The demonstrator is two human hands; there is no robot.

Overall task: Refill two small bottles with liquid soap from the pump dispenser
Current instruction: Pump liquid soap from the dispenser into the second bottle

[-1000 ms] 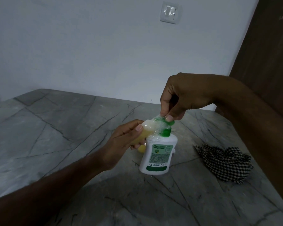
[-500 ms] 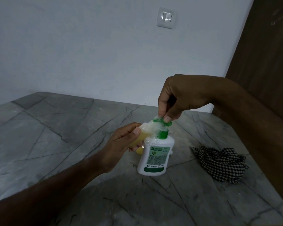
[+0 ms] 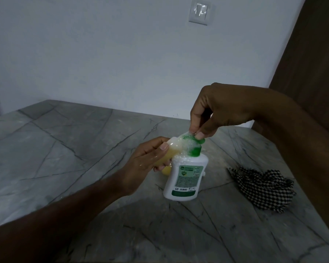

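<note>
Pump dispenser [image 3: 186, 176] upright mid-table [image 3: 65, 149], foam on green pump head. Right hand [image 3: 217, 111] pinches pump head. Left hand [image 3: 146, 164] grips one small bottle [image 3: 171, 150] at spout. One checkered cloth [image 3: 262, 188] near right edge; left side open.

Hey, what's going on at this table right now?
A person is refilling a small bottle from a white pump dispenser standing on the marble table. The left hand holds the bottle at the spout, and the right hand fingers press the green pump head. Foam covers both tops. A checkered cloth lies nearby.
</note>
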